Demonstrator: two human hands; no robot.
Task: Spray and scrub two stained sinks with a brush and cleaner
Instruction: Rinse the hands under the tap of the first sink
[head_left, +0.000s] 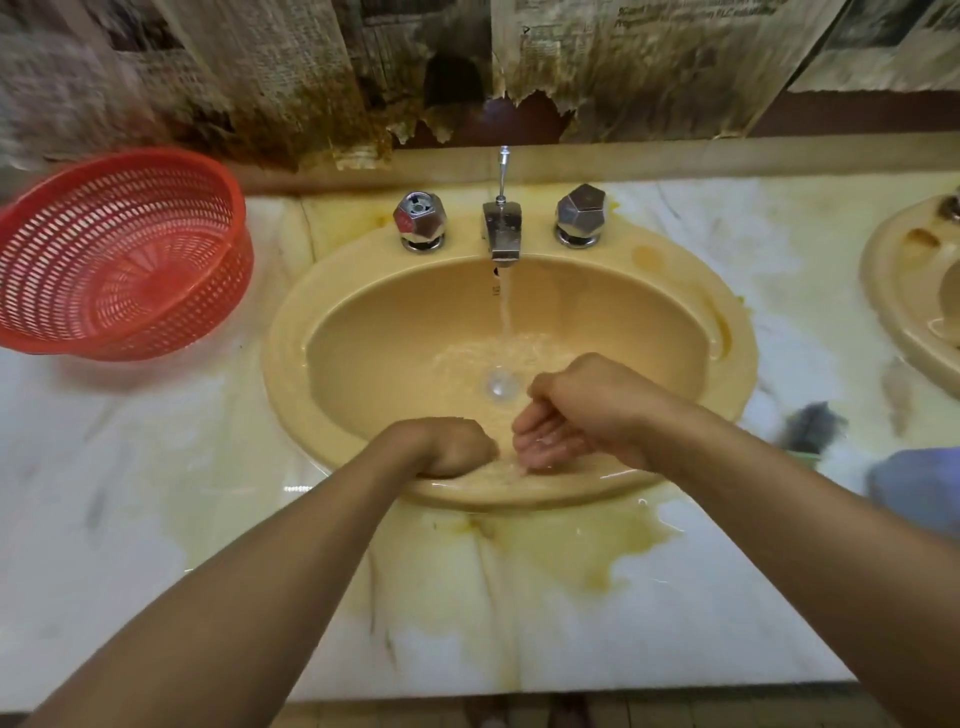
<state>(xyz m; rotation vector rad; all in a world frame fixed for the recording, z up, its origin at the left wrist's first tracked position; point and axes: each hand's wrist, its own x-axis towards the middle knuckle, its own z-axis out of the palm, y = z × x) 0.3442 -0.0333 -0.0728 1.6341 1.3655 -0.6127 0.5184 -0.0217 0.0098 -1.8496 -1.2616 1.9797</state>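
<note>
Head view: stained marble table (156, 519); yellow sink (285, 364) centre, tap (503, 228) running; second sink (878, 270) at 3 o'clock; peeling papered wall (311, 78) at 12. Left hand (457, 447) grip curled together, empty; right hand (571, 415) grip apart, both in basin at 6

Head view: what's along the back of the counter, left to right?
basket → left knob → spout → right knob → second sink, cut off by the right edge.
</note>
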